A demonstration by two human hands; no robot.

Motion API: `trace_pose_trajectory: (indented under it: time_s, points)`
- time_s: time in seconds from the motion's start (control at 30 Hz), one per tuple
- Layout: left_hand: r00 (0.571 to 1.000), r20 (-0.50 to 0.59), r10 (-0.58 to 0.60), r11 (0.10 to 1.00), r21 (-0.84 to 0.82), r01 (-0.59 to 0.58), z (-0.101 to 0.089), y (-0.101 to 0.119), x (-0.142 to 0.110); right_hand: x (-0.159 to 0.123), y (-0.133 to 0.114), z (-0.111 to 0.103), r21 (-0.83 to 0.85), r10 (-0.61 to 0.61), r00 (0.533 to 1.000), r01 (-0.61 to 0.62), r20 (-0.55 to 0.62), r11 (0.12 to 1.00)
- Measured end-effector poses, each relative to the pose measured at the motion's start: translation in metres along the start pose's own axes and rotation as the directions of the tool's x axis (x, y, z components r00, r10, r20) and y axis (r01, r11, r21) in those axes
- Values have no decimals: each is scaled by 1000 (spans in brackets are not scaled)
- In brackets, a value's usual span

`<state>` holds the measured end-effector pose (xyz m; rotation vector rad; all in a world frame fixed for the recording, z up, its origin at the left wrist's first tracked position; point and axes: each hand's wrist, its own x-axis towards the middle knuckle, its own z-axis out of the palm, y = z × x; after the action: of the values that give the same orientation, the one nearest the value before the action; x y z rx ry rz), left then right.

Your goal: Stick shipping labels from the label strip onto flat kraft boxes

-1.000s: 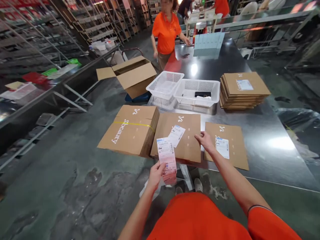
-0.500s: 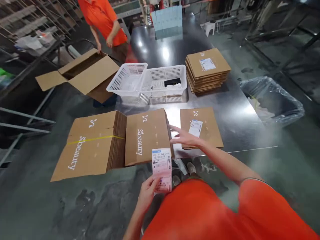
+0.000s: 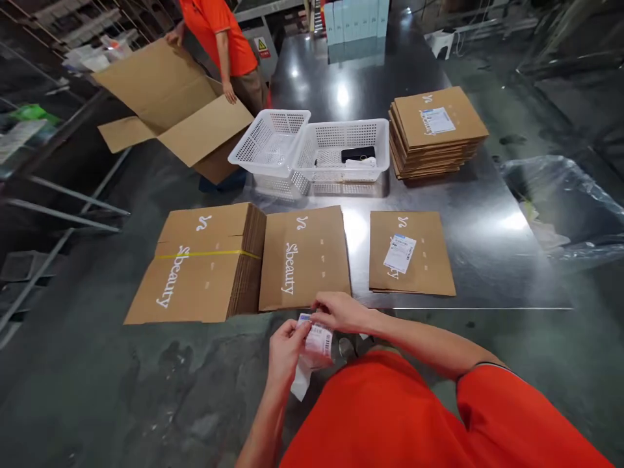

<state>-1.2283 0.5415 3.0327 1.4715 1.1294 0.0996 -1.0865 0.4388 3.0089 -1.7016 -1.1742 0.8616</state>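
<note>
Between my two hands, just off the table's front edge, is a printed shipping label [image 3: 318, 340], its lower part bent down. My left hand [image 3: 286, 351] pinches it at its left side, thumb on top. The fingers of my right hand [image 3: 340, 313] are closed at the label's upper edge. Just beyond them lies a flat cardboard carton [image 3: 307, 260] marked "Sbeauty". To its left is a thick stack of folded cartons [image 3: 205, 260] bound with a yellow strap. On the right a flat carton [image 3: 424, 253] carries a white label [image 3: 400, 253].
White perforated baskets [image 3: 341, 174] stand mid-table, one holding a black item [image 3: 358, 154]. A taller carton stack [image 3: 433, 146] sits back right. A plastic-lined bin [image 3: 575, 201] is beyond the right edge. At the back left, a co-worker [image 3: 227, 39] holds a large open box [image 3: 209, 133].
My right hand has come back from beside the middle carton to the label's top edge. The label strip is now folded and bent. The co-worker has raised a flap of the large box.
</note>
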Motion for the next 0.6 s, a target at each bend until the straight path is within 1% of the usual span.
trace_pose_trajectory:
  time_s: [0.07, 0.1, 0.17, 0.2, 0.23, 0.27, 0.3, 0.37, 0.4, 0.43, 0.47, 0.5, 0.6]
  points:
    - [996, -63, 63, 998, 36, -60, 1, -7, 5, 4, 4, -4, 10, -3, 999, 3, 51, 1000]
    - [992, -82, 97, 995, 38, -94, 0, -10, 8, 9, 7, -8, 13, -13, 999, 12, 52, 1000]
    - [988, -83, 133, 991, -3, -134, -5, -18, 14, 24, 12, -16, -16, -31, 1000, 31, -3, 999]
    - [988, -69, 135, 990, -40, -138, -9, -22, 17, 34, 13, -19, -32, -33, 999, 32, -35, 999]
    - [990, -55, 131, 988, -76, -135, -13, -25, 19, 43, 13, -21, -32, -29, 999, 27, -43, 999]
    - [990, -48, 129, 986, -103, -134, -16, -29, 20, 50, 12, -21, -8, -14, 1000, 14, -11, 1000]
    - [989, -55, 136, 983, -116, -142, -19, -32, 20, 54, 9, -19, 34, 1, 998, -3, 65, 999]
    - [980, -108, 168, 978, -109, -180, -24, -37, 17, 54, 0, -9, 85, 7, 967, -29, 253, 996]
    - [973, -139, 183, 976, -96, -198, -26, -39, 15, 52, -5, -3, 69, 0, 948, -23, 318, 997]
    - [969, -156, 190, 975, -84, -204, -28, -40, 14, 49, -9, 3, 25, -6, 937, -3, 349, 1000]
    - [970, -156, 185, 977, -79, -199, -30, -40, 12, 46, -13, 8, -35, -7, 938, 20, 346, 999]
    - [976, -141, 165, 981, -77, -177, -32, -39, 11, 44, -16, 11, -97, -2, 948, 35, 319, 995]
    - [998, -22, 63, 996, -68, -65, -36, -34, 10, 36, -15, 16, -218, -14, 977, 61, 213, 974]
